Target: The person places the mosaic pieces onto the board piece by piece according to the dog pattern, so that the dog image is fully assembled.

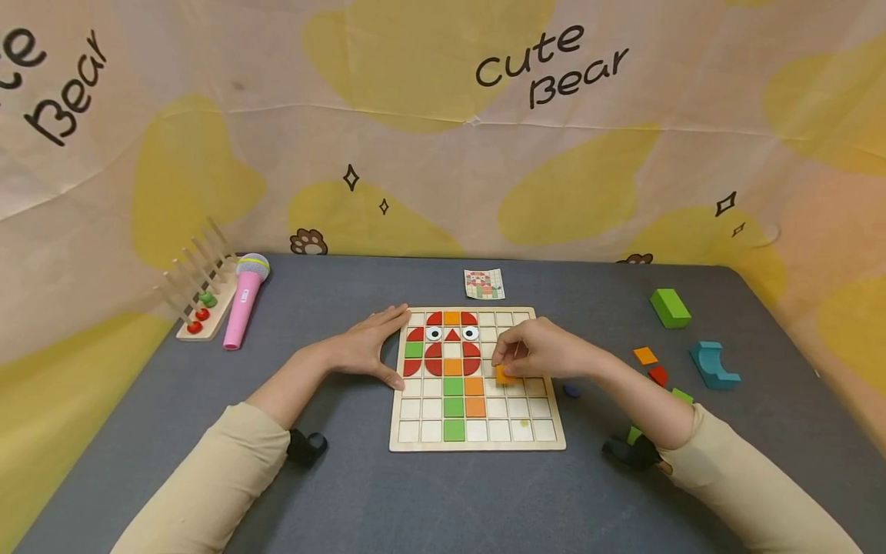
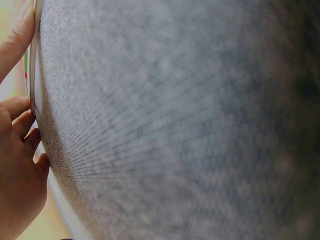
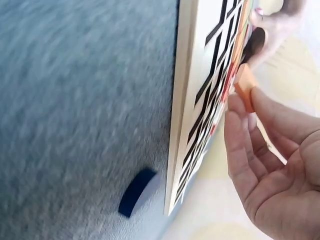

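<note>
A wooden grid board (image 1: 477, 445) lies on the grey table, its cells partly filled with red, green and orange tiles and two eye tiles in an owl-like pattern. My left hand (image 1: 367, 346) rests at the board's left edge, thumb and fingers spread; the left wrist view shows that hand (image 2: 20, 170) touching the rim. Over the right half of the board, my right hand (image 1: 547, 350) pinches an orange square tile (image 1: 507, 376) between thumb and fingers. In the right wrist view the tile (image 3: 245, 87) is tilted above the grid.
A small pattern card (image 1: 484, 285) lies behind the board. At right are loose tiles (image 1: 645, 355), a green block (image 1: 670, 308) and a blue arch block (image 1: 713, 366). A dark blue piece (image 1: 571, 391) lies beside the board. A pink microphone (image 1: 244, 308) and peg rack (image 1: 223, 302) stand left.
</note>
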`<state>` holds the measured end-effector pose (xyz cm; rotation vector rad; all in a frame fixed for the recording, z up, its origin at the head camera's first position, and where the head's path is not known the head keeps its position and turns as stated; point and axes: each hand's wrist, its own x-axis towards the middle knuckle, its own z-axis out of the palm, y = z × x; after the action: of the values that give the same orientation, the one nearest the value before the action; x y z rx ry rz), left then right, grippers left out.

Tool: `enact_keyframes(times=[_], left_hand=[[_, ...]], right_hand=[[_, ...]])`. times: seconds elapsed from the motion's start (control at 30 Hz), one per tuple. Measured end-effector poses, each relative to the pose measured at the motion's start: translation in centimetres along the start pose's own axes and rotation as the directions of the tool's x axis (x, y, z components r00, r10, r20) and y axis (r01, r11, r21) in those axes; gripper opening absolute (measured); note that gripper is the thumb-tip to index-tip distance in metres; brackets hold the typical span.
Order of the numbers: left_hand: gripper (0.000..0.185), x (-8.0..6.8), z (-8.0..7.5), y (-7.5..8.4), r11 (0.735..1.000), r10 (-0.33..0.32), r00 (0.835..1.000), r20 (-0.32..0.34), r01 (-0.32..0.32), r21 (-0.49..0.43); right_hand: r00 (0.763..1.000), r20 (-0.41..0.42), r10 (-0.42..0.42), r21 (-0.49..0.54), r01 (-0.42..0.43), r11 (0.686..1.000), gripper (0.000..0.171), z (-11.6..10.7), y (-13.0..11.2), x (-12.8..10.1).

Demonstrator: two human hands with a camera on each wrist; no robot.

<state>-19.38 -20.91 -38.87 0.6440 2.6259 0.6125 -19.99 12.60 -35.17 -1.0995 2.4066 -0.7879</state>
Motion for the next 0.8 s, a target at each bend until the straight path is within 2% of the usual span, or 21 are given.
enact_keyframes(times=[0.17,0.43,0.6,0.8], left_hand=[[0.124,-0.1,0.0,0.0,1.0,0.0,1.0,-0.004,0.0,-0.002],[0.124,0.0,0.0,0.0,1.0,-0.003,1.0,-0.007,0.003,0.004],[0.124,0.0,-0.1,0.2,1.0,-0.004,1.0,-0.003,0.004,0.009],[0.124,-0.1,-0.1,0.2,1.0,-0.006,1.0,-0.002,0.007,0.012]], right_hand=[[1.0,-0.026,0.002,-0.014,-0.002,1.0,0.011,0.7,-0.4,0.7],[0.996,-0.042,0.082,0.012,-0.081,0.997,0.009,1.4,-0.9,1.1],[0.991,-0.028,0.129,0.025,-0.129,0.991,0.009,1.6,-1.0,1.0],[0.991,-0.014,0.133,0.035,-0.133,0.991,0.008,1.8,-1.1,1.0]])
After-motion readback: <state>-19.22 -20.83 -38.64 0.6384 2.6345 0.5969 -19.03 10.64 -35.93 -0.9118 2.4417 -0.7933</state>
